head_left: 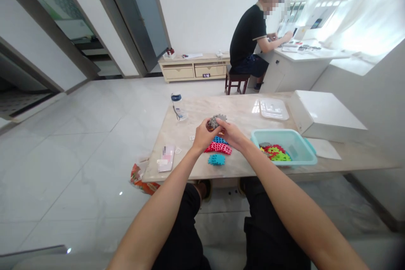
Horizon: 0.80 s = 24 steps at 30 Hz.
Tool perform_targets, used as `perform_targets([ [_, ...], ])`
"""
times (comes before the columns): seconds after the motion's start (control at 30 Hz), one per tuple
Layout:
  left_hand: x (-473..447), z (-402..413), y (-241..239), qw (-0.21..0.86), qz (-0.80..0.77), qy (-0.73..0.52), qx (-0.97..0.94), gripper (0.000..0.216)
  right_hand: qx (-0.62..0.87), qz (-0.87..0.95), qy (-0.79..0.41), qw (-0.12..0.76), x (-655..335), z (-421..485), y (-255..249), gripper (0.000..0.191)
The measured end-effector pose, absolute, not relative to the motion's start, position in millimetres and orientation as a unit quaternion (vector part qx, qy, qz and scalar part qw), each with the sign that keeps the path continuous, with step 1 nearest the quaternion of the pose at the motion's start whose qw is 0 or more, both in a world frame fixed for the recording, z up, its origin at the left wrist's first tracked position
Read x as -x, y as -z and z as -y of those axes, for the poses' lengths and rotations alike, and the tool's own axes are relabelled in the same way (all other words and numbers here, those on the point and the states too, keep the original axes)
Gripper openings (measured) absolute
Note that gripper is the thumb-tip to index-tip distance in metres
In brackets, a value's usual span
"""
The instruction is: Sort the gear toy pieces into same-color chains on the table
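My left hand [202, 134] and my right hand [231, 133] meet above the marble table [240, 112], both with fingers pinched on a grey toothed plastic piece [217, 120]. Something orange shows under the grey piece, too small to name. Directly below the hands lie a red toothed piece [219, 148], a blue one [219, 139] partly hidden by my hands, and a second blue one [216, 159] nearer the table's front edge. A teal bin [286, 147] to the right holds several red, green and yellow pieces [275, 153].
A clear lid [274, 108] and a white box [322, 114] lie at the table's right. A phone [166, 158] lies at the left front, a tape roll [176, 97] at the far left. A snack bag [141, 177] is on the floor. Another person [249, 40] sits at a far desk.
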<state>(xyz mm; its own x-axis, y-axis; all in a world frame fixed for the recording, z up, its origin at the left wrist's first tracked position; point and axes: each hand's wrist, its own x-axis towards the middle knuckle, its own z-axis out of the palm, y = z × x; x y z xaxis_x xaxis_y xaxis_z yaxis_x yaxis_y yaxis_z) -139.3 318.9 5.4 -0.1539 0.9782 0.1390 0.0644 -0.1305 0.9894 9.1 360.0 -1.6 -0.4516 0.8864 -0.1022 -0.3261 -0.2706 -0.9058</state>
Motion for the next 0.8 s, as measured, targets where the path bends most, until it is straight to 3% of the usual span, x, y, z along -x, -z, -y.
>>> perform_targets([
  [0.3, 142.5, -320.6, 3.9, 0.375, -0.534, -0.547, -0.525, 0.048, 0.339, 0.414, -0.73, 0.425, 1.5, -354.0, 0.2, 0.041],
  [0.5, 149.4, -320.4, 5.9, 0.39, -0.537, -0.57, -0.485, 0.057, 0.344, 0.432, -0.724, 0.414, 7.4, -347.7, -6.3, 0.039],
  [0.8, 152.6, -311.4, 1.0, 0.299, -0.588, -0.528, -0.535, 0.055, 0.404, 0.423, -0.665, 0.464, 15.7, -340.7, 3.1, 0.083],
])
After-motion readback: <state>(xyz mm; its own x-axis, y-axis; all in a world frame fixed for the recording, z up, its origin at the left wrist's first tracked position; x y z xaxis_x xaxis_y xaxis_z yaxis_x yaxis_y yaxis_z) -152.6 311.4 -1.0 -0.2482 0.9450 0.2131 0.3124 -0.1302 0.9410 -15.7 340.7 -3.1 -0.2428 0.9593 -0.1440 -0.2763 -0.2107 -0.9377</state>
